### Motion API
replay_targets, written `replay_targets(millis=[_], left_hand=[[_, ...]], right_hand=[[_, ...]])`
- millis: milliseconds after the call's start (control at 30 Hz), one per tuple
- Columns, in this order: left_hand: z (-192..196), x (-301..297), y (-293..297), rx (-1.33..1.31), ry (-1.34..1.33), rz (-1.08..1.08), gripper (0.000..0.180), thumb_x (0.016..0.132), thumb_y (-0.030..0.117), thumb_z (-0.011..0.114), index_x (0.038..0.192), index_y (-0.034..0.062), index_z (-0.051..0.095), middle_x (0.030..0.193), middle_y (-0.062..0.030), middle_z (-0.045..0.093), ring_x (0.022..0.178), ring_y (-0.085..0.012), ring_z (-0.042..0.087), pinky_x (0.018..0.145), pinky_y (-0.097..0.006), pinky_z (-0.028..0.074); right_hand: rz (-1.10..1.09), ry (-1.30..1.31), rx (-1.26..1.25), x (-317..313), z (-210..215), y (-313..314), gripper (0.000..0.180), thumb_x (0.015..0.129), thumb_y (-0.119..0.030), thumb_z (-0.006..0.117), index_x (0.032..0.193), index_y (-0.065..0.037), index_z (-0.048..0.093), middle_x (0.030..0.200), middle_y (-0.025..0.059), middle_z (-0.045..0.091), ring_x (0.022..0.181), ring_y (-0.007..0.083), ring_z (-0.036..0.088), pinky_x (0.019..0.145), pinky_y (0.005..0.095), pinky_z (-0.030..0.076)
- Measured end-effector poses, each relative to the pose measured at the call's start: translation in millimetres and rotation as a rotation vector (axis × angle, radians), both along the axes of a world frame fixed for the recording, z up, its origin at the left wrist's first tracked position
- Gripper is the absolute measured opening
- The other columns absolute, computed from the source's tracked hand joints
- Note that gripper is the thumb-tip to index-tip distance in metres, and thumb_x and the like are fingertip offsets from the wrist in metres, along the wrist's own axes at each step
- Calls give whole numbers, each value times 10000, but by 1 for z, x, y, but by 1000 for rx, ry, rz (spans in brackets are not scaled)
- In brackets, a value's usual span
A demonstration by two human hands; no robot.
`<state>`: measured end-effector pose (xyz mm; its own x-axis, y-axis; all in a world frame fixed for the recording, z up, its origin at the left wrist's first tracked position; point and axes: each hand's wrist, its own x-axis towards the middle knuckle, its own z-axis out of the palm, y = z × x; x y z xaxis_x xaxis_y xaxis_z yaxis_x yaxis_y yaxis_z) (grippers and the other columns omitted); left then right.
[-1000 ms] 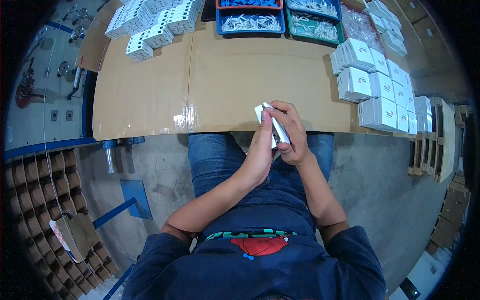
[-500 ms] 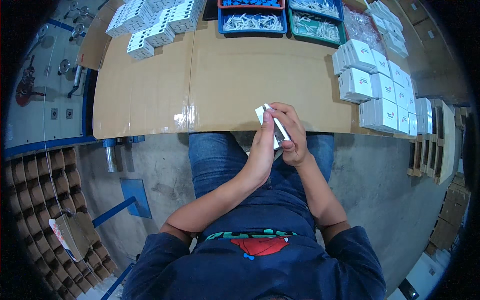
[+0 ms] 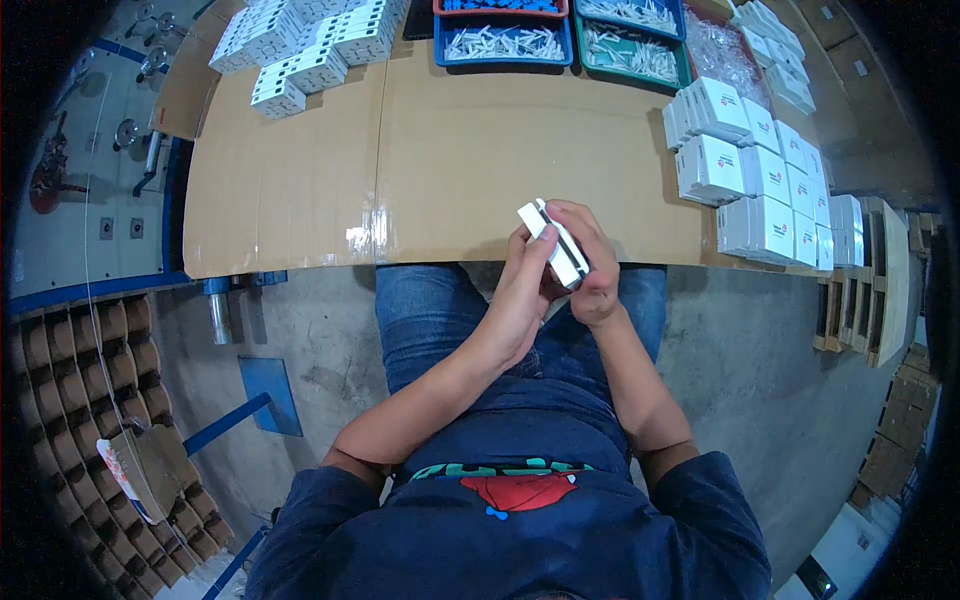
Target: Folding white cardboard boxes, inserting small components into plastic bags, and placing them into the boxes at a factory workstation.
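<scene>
White carton [image 3: 553, 243] sits clasped between left hand [image 3: 527, 285] and right hand [image 3: 590, 268] — both closed around it, steadying it above the cardboard-covered table's [image 3: 470, 170] edge.

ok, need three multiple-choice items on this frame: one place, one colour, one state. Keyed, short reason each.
1. Where is the small white box?
A. in both hands, at the near table edge
B. on the floor
C. in a tray

2. What colour is the tray of white parts at the far edge, left of the green tray?
A. yellow
B. blue
C. black

3. How is the box being held?
A. lying untouched
B. left hand only
C. left hand and right hand both gripping it

Answers: 1 A, the hands hold it over the cardboard-covered table edge; 2 B, its rim is blue; 3 C, fingers of both wrap it.
</scene>
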<state>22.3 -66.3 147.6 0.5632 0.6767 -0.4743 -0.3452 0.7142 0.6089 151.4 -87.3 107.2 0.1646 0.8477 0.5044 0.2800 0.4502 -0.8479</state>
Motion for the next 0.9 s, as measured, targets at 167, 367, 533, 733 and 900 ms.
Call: replay_targets(millis=[167, 367, 533, 733, 900], left_hand=[[4, -3, 0, 25, -29, 26, 542, 1086, 513, 436, 1392, 67, 462, 1271, -106, 607, 1180, -219, 619, 1044, -432, 481], [0, -10, 11, 30, -77, 56, 533, 1079, 511, 449, 1370, 65, 447, 1243, -137, 600, 1162, -256, 625, 1022, -449, 501], [0, -12, 13, 42, -84, 103, 426, 1087, 442, 474, 1340, 105, 408, 1194, -123, 590, 1119, -229, 639, 972, -436, 535], [6, -12, 12, 163, 35, 80, 489, 1095, 403, 449, 1480, 118, 349, 1349, -193, 553, 1257, -284, 586, 1034, -478, 519], [1, -13, 11, 230, 33, 133, 536, 1085, 260, 500, 1557, 142, 275, 1405, -194, 521, 1290, -279, 569, 1063, -449, 508]], right_hand=[[100, 81, -35, 5, 7, -2, 1072, 943, -838, 269, 1405, 92, 539, 1385, 303, 581, 1305, 404, 570, 1100, 450, 439], [60, 432, -98, 5, 4, -2, 926, 1005, -721, 363, 1391, 106, 522, 1427, 273, 565, 1384, 331, 508, 1198, 439, 320], [-243, 391, -238, 22, -21, -1, 473, 1100, -390, 487, 1049, 45, 666, 1112, 184, 704, 1040, 236, 670, 973, 368, 513], [-302, 530, -571, 44, -66, 9, 431, 1088, -307, 545, 740, -54, 563, 660, 4, 544, 588, 100, 533, 570, 269, 455], [-252, 423, -702, 44, -84, 18, 478, 1064, -319, 598, 657, -76, 537, 590, -34, 487, 539, 64, 451, 506, 264, 378]])
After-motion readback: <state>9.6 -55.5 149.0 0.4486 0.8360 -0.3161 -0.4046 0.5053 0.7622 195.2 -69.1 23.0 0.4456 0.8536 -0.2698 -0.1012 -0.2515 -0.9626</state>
